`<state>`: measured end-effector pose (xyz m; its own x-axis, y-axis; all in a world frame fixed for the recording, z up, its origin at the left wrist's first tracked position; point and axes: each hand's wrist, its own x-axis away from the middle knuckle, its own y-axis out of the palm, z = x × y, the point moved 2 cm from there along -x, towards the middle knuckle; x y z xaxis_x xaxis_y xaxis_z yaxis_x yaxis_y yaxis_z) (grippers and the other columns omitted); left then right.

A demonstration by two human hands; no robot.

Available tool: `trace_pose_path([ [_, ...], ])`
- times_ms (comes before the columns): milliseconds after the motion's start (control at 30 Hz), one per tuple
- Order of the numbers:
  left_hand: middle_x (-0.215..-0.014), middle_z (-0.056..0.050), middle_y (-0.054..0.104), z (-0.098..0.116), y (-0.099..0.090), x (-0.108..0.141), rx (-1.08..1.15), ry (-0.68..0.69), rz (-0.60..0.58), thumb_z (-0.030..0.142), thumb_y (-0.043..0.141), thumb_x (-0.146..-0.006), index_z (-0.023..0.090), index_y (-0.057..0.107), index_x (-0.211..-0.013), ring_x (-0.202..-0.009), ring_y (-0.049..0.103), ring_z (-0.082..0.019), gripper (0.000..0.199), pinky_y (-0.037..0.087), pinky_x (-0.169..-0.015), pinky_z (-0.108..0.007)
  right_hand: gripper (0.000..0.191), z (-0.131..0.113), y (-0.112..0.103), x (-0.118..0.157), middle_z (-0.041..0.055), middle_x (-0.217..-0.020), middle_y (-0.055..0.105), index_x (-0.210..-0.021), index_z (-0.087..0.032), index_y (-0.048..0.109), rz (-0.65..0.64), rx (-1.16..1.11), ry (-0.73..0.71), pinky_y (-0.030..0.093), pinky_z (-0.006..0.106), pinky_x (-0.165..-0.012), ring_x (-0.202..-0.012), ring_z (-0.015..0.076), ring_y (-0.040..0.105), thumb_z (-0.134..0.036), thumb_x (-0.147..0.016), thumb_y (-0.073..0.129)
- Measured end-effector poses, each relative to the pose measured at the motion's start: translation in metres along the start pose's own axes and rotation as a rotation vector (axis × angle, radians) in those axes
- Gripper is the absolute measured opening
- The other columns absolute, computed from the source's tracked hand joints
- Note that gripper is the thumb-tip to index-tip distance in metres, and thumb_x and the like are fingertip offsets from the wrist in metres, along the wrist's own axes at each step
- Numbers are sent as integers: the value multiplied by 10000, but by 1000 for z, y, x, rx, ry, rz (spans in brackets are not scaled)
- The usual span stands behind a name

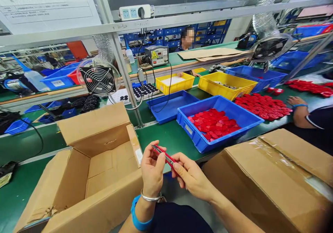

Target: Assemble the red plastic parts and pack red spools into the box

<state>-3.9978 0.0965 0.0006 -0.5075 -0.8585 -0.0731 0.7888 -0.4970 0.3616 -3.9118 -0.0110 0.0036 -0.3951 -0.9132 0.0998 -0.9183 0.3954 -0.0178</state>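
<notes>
A red utility knife with a metal strip along its body is held between both hands in front of my torso. My left hand is closed round its upper left end, the thumb lying against it. Round the lower right end, my right hand grips with thumb and fingers. To the left of the hands an open cardboard box shows its bare inside. A blue bin holding red flat pieces stands just beyond the hands.
A taped cardboard box fills the lower right. Yellow bins and a flat blue tray stand farther back, near a metal post. Red parts lie beside another person's arm. A second person sits across the bench.
</notes>
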Motion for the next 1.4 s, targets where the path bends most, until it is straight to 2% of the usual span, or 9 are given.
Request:
trace_pose_path([
  [100, -908, -30, 679, 3, -13, -5, -23, 16, 47, 329, 739, -785, 204, 600, -1114, -786, 622, -113, 379, 527, -725, -208, 362, 2, 15, -14, -43, -649, 519, -865, -188, 502, 65, 92, -101, 334, 220, -511, -527, 70, 435, -528, -962, 425],
  [233, -905, -23, 673, 1, -23, -12, -14, 5, 72, 338, 760, -766, 220, 599, -1098, -790, 626, -119, 387, 536, -724, -215, 394, 6, 25, -30, -43, -625, 502, -814, -190, 486, 81, 138, -116, 333, 246, -586, -587, 93, 437, -539, -971, 392],
  [567, -983, -41, 688, -18, -34, -33, 56, 60, 36, 296, 734, -816, 247, 606, -1189, -832, 637, -121, 398, 547, -746, -223, 500, 2, 12, -81, -47, -557, 432, -715, -182, 492, -145, 128, -128, 294, 244, -522, -518, 90, 383, -607, -946, 365],
  [767, -977, -40, 706, -16, -24, -58, 45, 79, 130, 296, 756, -797, 256, 621, -1201, -846, 640, -112, 428, 542, -742, -191, 435, 2, -4, -107, -35, -616, 476, -809, -178, 520, -318, 71, -179, 294, 243, -535, -541, 88, 388, -526, -987, 329],
  [967, -957, -41, 724, -20, -10, -76, 60, 76, 174, 301, 785, -766, 244, 654, -1135, -849, 660, -115, 395, 549, -743, -185, 483, 8, -17, -136, -41, -547, 447, -709, -180, 497, -313, 44, -142, 293, 245, -513, -510, 88, 381, -580, -953, 382],
  [1100, -975, -50, 719, -26, -5, -86, 33, 25, 232, 321, 763, -788, 226, 651, -1124, -858, 663, -126, 366, 551, -718, -194, 429, 4, -27, -151, -38, -576, 477, -787, -177, 528, -381, 69, -158, 319, 238, -525, -526, 88, 407, -529, -976, 370],
  [1233, -946, -44, 717, -31, 0, -99, 10, 14, 359, 318, 766, -785, 203, 659, -1091, -861, 663, -123, 344, 546, -745, -190, 405, 4, -36, -165, -33, -603, 502, -791, -177, 538, -445, 54, -129, 318, 227, -498, -507, 76, 411, -503, -978, 386],
  [1300, -937, -42, 714, -33, 2, -106, 20, 39, 453, 325, 761, -788, 196, 661, -1091, -898, 660, -126, 344, 541, -805, -200, 383, 10, -41, -173, -27, -635, 546, -889, -174, 581, -439, -12, -79, 315, 222, -458, -463, 68, 414, -516, -959, 423],
  [1400, -957, -55, 710, -39, 10, -113, 26, 44, 507, 337, 764, -780, 184, 657, -1114, -907, 664, -144, 382, 551, -801, -218, 422, 22, -49, -185, -6, -648, 600, -1020, -165, 621, -280, -155, -57, 302, 226, -410, -432, 81, 432, -544, -920, 464],
])
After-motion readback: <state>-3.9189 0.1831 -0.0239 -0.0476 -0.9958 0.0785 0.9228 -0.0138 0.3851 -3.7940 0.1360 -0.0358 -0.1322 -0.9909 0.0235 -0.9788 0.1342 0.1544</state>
